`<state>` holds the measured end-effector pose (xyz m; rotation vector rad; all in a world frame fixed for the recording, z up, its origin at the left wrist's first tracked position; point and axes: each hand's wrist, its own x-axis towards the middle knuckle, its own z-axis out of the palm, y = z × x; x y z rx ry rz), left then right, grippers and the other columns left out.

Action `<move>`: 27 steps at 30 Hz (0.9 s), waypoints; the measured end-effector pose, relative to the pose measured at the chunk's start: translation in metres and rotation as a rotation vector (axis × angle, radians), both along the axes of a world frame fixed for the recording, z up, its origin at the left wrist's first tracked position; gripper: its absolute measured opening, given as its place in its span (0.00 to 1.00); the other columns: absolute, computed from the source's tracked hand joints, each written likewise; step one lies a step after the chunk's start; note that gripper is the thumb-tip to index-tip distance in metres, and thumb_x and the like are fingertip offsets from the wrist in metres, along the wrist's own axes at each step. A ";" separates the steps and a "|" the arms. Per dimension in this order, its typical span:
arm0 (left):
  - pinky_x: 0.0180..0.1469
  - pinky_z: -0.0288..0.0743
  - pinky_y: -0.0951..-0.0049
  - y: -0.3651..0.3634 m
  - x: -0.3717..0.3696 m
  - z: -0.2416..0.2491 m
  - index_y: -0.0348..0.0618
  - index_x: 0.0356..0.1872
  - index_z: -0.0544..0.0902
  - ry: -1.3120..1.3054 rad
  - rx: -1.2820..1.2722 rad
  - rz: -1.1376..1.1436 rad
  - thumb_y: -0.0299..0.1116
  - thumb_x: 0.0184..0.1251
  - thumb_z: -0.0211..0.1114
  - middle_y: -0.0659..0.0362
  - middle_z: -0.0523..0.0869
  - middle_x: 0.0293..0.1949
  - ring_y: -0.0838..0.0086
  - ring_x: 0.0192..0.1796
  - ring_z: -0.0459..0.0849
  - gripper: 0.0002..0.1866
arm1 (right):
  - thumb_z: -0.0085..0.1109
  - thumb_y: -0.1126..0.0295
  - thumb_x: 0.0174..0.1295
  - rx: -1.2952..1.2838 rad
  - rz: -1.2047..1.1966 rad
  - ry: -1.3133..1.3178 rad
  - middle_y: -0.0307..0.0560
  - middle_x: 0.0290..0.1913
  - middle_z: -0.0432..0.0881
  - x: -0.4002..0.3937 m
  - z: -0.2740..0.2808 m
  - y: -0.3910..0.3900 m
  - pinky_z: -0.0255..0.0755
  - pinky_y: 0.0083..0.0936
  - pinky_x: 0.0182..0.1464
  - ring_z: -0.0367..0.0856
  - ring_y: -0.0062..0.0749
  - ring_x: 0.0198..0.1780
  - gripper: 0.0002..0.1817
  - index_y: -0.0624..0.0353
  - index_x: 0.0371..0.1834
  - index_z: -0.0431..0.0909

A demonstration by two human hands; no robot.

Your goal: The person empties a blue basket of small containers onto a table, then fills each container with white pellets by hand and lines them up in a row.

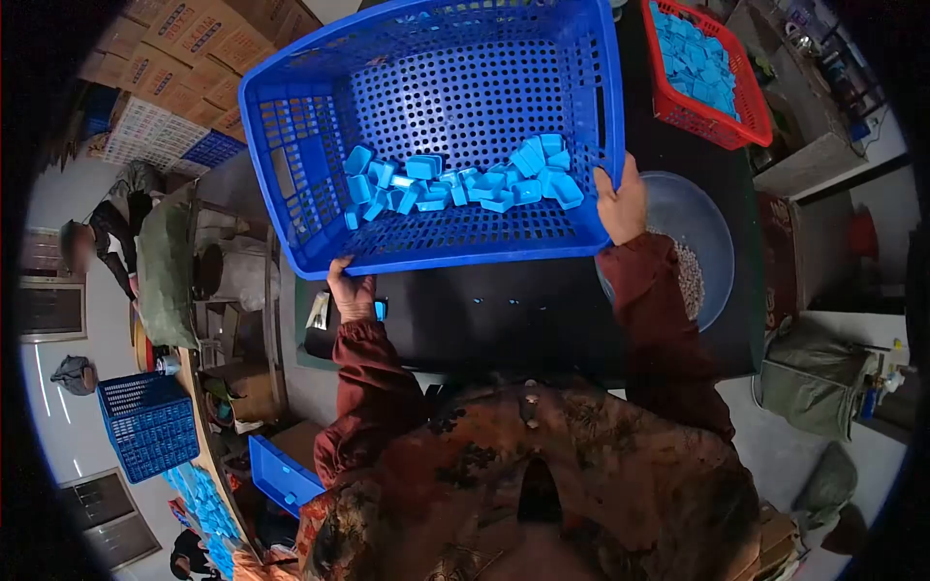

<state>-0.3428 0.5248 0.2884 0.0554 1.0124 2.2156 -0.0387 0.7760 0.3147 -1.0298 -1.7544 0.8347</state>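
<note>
A large blue plastic basket with perforated walls is tilted toward me over the dark table. Several small light-blue plastic boxes lie heaped along its near side. My left hand grips the near rim at the lower left, fingers partly hidden under it. At the right end, my right hand is closed around the rim. Below my right forearm stands a translucent bluish basin holding small pale round pieces. One light-blue piece lies on the table beside my left hand.
At the far right a red basket is full of light-blue pieces. Cardboard boxes are stacked at the upper left. A dark blue crate and more light-blue pieces are at the left, where another person is bending. Tiny bits lie on the black tabletop.
</note>
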 end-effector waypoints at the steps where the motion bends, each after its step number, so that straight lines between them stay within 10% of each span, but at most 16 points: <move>1: 0.50 0.68 0.55 0.000 0.002 -0.001 0.35 0.40 0.73 0.003 0.010 0.004 0.24 0.39 0.55 0.53 0.77 0.40 0.58 0.46 0.73 0.19 | 0.52 0.74 0.53 -0.035 0.002 0.072 0.50 0.37 0.77 0.004 -0.008 -0.001 0.70 0.29 0.39 0.77 0.36 0.37 0.17 0.62 0.48 0.67; 10: 0.46 0.68 0.68 0.041 0.064 0.074 0.35 0.44 0.70 0.564 -0.018 0.152 0.24 0.40 0.53 0.57 0.74 0.40 0.67 0.41 0.73 0.22 | 0.54 0.71 0.56 -0.425 -0.034 0.752 0.44 0.41 0.76 0.032 -0.115 -0.017 0.73 0.19 0.33 0.76 0.24 0.35 0.19 0.62 0.51 0.65; 17: 0.40 0.71 0.69 0.101 0.146 0.133 0.35 0.41 0.71 0.818 0.100 0.283 0.24 0.39 0.54 0.58 0.74 0.37 0.69 0.37 0.74 0.20 | 0.55 0.72 0.54 -0.571 0.021 0.755 0.42 0.35 0.75 0.022 -0.133 0.036 0.73 0.21 0.32 0.77 0.28 0.34 0.13 0.60 0.42 0.67; 24: 0.39 0.70 0.72 0.119 0.150 0.137 0.34 0.43 0.70 0.998 0.036 0.354 0.21 0.37 0.53 0.57 0.74 0.35 0.72 0.35 0.73 0.23 | 0.43 0.32 0.48 -1.226 0.148 0.914 0.49 0.54 0.67 0.027 -0.128 0.099 0.55 0.47 0.56 0.64 0.41 0.55 0.41 0.55 0.55 0.63; 27: 0.44 0.68 0.72 0.115 0.150 0.130 0.33 0.45 0.70 1.146 -0.042 0.370 0.20 0.38 0.55 0.57 0.75 0.37 0.71 0.38 0.73 0.24 | 0.40 0.30 0.47 -1.388 0.134 1.092 0.50 0.57 0.64 0.044 -0.122 0.122 0.51 0.49 0.59 0.61 0.45 0.58 0.43 0.54 0.56 0.61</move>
